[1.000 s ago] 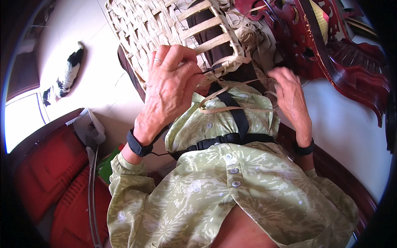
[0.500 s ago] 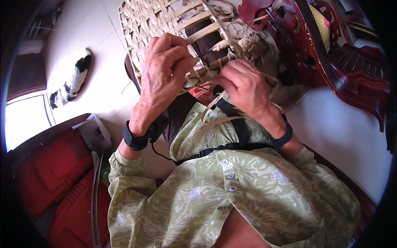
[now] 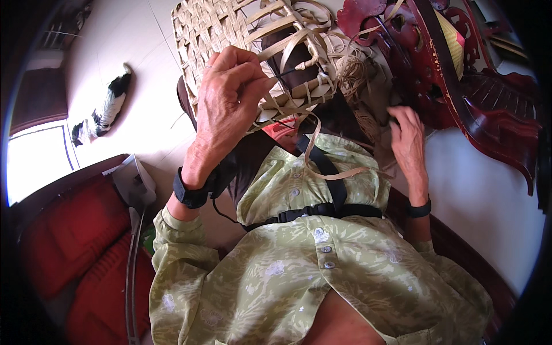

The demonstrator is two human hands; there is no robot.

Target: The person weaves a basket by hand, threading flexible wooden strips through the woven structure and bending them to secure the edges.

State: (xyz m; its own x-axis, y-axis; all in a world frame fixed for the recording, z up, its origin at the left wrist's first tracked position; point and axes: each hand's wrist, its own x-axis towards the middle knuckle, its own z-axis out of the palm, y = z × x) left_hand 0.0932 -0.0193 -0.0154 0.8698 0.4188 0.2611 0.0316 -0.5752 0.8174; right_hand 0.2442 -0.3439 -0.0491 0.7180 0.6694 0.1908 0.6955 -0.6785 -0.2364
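A partly woven basket [image 3: 204, 31] of flat tan strips tilts over my lap, with open gaps between its strips on the right. My left hand [image 3: 233, 95] is closed in a pinch at its near side; the fingertips hide exactly what they grip. A thin dark cord or rod [image 3: 287, 73] shows beside those fingertips. From the basket's near edge a loose tan strip [image 3: 313, 152] loops down and rightward across my shirt. My right hand [image 3: 408, 141] is off to the right, apart from the basket, fingers loosely bent and nothing visible in them.
A tangle of tan strips [image 3: 351, 66] lies beyond the basket's right side. Carved dark-red wooden furniture [image 3: 460, 95] stands at the right. Red cushions [image 3: 75, 230] are at the lower left, next to a pale plastic piece [image 3: 135, 181]. A black-and-white animal [image 3: 106, 109] lies on the tiled floor.
My right hand has left the basket's near edge and moved right. The loose strip now hangs in a wider loop. My left hand stays at the basket.
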